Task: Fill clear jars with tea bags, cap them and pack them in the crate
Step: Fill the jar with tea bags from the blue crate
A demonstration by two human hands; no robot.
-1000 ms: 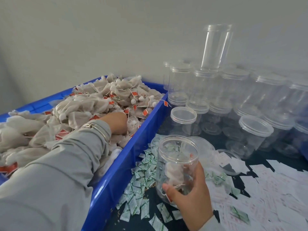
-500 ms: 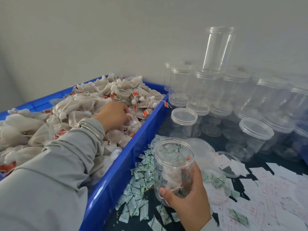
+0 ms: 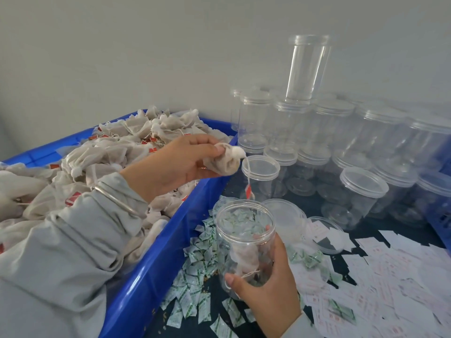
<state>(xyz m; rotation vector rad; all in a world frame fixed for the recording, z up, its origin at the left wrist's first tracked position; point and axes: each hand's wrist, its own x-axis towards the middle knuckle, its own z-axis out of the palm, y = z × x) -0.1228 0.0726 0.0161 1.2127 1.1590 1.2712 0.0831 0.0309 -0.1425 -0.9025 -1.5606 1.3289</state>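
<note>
My left hand pinches a white tea bag above the blue crate's right rim; its string and red tag dangle over the jar mouth. My right hand grips an open clear jar from below and behind, held upright over the table. One tea bag lies inside that jar. The blue crate on the left is heaped with white tea bags with red tags.
Many capped clear jars stand at the back right, one tall jar stacked on top. Loose clear lids lie beside the held jar. Small green-white sachets and white paper slips cover the dark table.
My left hand has lifted out of the tea bag heap with one bag and moved right, towards the jar. My right hand keeps its hold on the jar.
</note>
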